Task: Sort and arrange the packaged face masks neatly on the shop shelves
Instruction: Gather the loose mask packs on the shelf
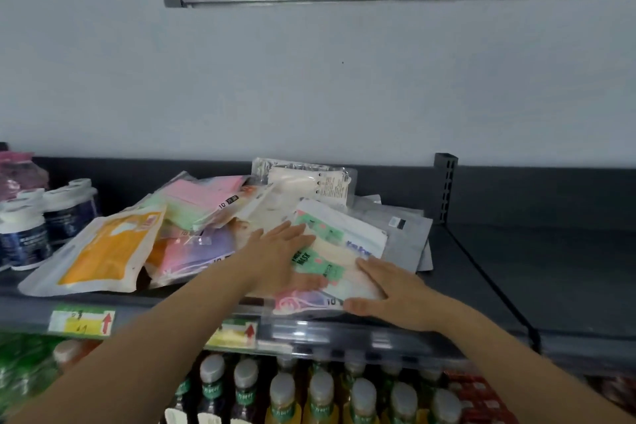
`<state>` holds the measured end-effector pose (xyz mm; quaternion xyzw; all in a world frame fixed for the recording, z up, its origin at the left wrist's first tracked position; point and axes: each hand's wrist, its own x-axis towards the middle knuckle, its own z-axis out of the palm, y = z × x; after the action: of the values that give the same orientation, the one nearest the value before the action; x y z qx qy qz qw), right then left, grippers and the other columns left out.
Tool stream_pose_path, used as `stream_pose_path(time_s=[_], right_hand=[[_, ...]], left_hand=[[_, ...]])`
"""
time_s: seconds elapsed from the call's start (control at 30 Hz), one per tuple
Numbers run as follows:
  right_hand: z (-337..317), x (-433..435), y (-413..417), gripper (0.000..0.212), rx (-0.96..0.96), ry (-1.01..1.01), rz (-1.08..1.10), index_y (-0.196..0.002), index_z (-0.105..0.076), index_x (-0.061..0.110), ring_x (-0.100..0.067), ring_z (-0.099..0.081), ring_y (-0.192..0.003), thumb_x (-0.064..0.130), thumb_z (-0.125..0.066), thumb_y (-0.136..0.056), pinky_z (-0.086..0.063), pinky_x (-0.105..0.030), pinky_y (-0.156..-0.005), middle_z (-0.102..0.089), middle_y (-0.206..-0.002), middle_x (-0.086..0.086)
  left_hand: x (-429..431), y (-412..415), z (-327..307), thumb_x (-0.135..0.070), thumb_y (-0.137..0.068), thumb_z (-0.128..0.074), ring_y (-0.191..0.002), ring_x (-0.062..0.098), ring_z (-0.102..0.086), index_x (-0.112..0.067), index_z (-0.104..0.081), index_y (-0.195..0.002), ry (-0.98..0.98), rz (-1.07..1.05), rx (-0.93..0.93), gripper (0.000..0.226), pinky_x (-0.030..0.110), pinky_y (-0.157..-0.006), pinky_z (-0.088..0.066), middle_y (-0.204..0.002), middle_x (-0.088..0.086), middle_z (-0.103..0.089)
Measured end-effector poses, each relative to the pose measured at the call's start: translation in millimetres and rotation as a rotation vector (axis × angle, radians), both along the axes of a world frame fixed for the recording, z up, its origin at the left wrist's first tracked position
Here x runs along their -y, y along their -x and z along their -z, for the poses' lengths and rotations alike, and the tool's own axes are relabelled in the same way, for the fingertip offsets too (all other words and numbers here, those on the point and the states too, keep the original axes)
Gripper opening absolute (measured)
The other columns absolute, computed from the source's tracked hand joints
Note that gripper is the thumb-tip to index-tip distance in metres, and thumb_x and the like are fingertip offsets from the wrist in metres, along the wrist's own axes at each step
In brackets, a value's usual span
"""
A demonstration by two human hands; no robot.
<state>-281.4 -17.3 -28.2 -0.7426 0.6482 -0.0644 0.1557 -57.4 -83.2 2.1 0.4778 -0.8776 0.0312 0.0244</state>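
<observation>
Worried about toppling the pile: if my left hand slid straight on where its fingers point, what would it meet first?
Probably the grey pouch beyond the green-and-white mask pack the left hand rests on; depth is unclear.

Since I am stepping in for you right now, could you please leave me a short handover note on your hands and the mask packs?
Left hand: open, flat on the green-and-cream mask pack.
Right hand: open, flat on that pack's near right corner.
Packs: a loose overlapping heap on the top shelf, orange pouch on its left, grey pouches on its right.
Done: nothing looks sorted yet.
Left: group the packs by kind and lay them in neat rows.
</observation>
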Motion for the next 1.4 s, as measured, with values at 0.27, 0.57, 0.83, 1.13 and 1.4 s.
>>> stream_pose_path(time_s=[0.27,0.57,0.83,1.13,1.4], right_hand=[[9,5,9,0.102,0.092,0.092,-0.019,-0.149,-0.009,0.030,-0.019,-0.010,-0.141,0.084,-0.041,-0.068,-0.013,-0.046,-0.116,-0.009,-0.156,0.008],[5,6,12,0.109,0.177,0.097,-0.020,-0.148,-0.011,0.033,-0.016,-0.009,-0.140,0.085,-0.040,-0.057,-0.013,-0.046,-0.115,-0.010,-0.154,0.012],[-5,11,14,0.092,0.118,0.076,0.044,-0.148,-0.013,0.035,-0.019,0.004,-0.143,0.067,-0.058,-0.074,-0.009,-0.053,-0.115,0.002,-0.156,0.011],[-7,17,14,0.056,0.084,0.520,0.188,-0.142,-0.035,0.030,-0.022,-0.015,-0.140,0.036,-0.056,-0.090,-0.018,-0.043,-0.115,-0.020,-0.154,0.002],[1,26,-15,0.046,0.256,0.295,0.198,-0.141,-0.038,0.033,-0.026,0.002,-0.145,0.041,-0.040,-0.095,-0.006,-0.050,-0.117,-0.007,-0.158,0.004]], left_hand=[[16,17,34,-0.103,-0.035,-0.020,-0.141,0.008,-0.017,-0.040,-0.037,-0.139,0.013,-0.104,-0.389,0.123,0.038,-0.117,-0.012,-0.153,-0.019,-0.021],[11,20,35,-0.102,-0.038,-0.025,-0.138,0.006,-0.022,-0.038,-0.044,-0.135,0.030,-0.115,-0.499,0.118,0.033,-0.114,-0.014,-0.150,-0.019,-0.029],[13,19,41,-0.099,-0.048,-0.014,-0.136,0.014,-0.026,-0.040,-0.039,-0.138,0.108,-0.176,-0.390,0.110,0.040,-0.113,-0.021,-0.151,-0.016,-0.029],[-3,16,20,-0.095,-0.059,-0.016,-0.097,0.013,-0.053,-0.035,-0.062,-0.111,0.258,-0.165,-0.259,0.091,0.036,-0.088,-0.043,-0.109,-0.007,-0.059],[10,14,52,-0.079,-0.077,-0.028,-0.106,0.007,-0.050,-0.028,-0.073,-0.104,0.102,0.058,-0.695,0.073,0.037,-0.091,-0.043,-0.107,-0.011,-0.055]])
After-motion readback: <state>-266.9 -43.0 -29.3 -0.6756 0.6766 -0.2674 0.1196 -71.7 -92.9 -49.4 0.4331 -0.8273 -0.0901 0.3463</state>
